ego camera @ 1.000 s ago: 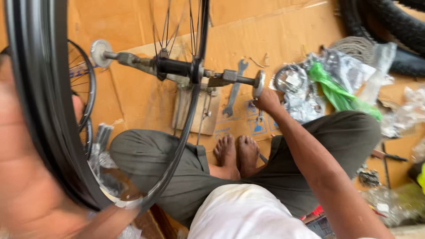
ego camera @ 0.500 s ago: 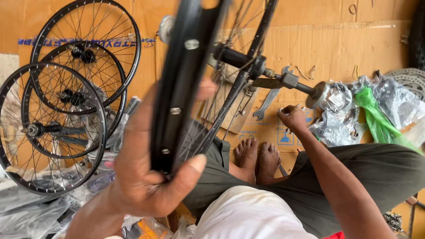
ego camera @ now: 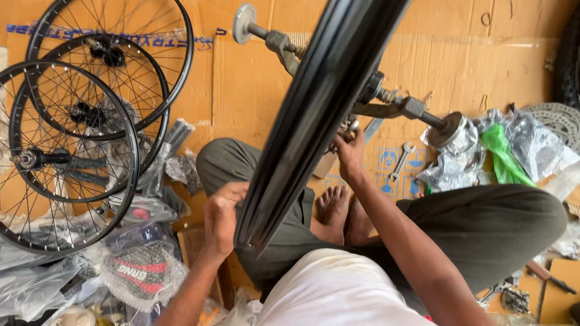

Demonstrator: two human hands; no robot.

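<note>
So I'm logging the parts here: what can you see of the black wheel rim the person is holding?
The glossy black metal wheel rim runs edge-on, slanting from top right down to lower middle. It sits on a threaded steel axle with round end plates. The left hand grips its lower edge; the right hand reaches to the hub behind it.

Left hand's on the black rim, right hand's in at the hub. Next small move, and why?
Probably a small turn of the black rim with the left hand, which grips its near edge, while the right hand keeps its fingers at the hub. The wheel sits on a threaded axle stand, so it looks free to spin. What the fingers touch is hidden.
</note>
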